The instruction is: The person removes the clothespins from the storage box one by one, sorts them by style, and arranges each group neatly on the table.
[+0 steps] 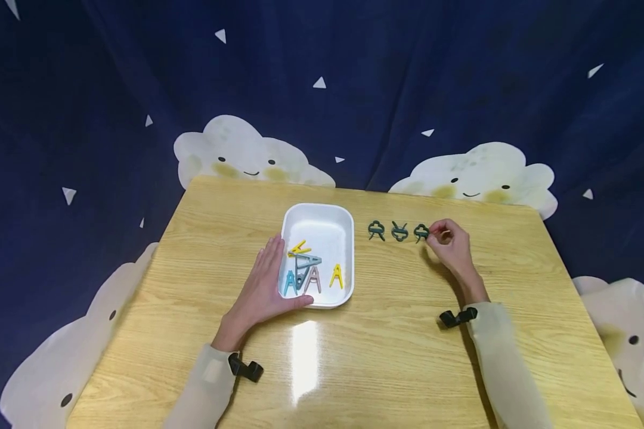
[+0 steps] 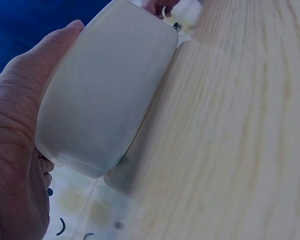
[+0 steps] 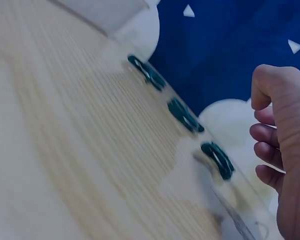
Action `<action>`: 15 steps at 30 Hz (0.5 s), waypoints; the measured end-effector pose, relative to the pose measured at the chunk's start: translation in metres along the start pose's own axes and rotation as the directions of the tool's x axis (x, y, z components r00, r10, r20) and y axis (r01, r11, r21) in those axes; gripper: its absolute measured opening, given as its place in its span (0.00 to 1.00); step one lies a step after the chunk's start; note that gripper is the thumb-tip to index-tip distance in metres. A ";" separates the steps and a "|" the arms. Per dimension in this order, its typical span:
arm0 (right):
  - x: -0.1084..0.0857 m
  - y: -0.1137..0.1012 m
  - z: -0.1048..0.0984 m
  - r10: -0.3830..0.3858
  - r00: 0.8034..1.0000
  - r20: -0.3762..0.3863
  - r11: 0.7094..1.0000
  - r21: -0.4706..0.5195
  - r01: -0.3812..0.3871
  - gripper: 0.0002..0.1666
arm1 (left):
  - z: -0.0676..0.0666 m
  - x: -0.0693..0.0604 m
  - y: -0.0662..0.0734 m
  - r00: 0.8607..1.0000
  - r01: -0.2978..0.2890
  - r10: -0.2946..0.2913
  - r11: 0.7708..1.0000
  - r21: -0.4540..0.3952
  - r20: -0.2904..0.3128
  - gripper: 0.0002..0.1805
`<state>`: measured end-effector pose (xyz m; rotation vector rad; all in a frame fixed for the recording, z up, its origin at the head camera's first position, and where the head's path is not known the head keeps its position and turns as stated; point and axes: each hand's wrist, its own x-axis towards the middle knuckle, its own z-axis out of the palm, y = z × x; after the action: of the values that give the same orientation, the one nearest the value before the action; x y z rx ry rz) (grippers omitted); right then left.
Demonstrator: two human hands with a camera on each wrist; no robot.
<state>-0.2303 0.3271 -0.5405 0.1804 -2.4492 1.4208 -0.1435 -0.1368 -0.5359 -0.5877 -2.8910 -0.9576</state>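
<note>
On the table a white plastic tray (image 1: 322, 207) holds several A-shaped clips: a pink one (image 1: 313, 280), a yellow one (image 1: 337, 276) and blue-grey ones among them. My left hand (image 1: 263, 286) rests against its left wall with fingers straight, the thumb along the near rim. Right of the tray lie three dark green clips in a row: left (image 1: 376, 230), middle (image 1: 399, 231) and right (image 1: 421, 232). My right hand (image 1: 452, 247) hovers just beside the rightmost; in the right wrist view its loosely curled fingers hold nothing and a gap shows between them and the clips.
The wooden table (image 1: 386, 357) meets a dark blue curtain (image 1: 354, 59) printed with clouds and white triangles. Black wrist mounts sit on the left cuff (image 1: 245, 367) and the right cuff (image 1: 458, 317). The white tray stands left of the green row.
</note>
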 end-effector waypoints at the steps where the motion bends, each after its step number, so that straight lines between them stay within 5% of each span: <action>1: -0.003 -0.010 0.002 -0.009 1.000 -0.008 1.000 0.022 0.010 0.09 | 0.000 0.000 0.000 1.000 -0.001 0.001 1.000 0.001 0.001 0.80; 8: -0.019 -0.060 0.020 -0.174 0.984 0.028 0.973 0.157 0.167 0.05 | -0.003 0.001 0.001 1.000 -0.005 0.005 1.000 0.000 0.004 0.80; 15: -0.027 -0.079 0.051 -0.375 0.914 0.155 0.921 0.170 0.349 0.12 | -0.001 0.000 0.000 1.000 -0.013 0.013 1.000 -0.008 -0.009 0.80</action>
<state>-0.1946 0.2418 -0.5076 0.7904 -2.2918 1.4552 -0.1440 -0.1372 -0.5355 -0.6003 -2.8732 -0.9684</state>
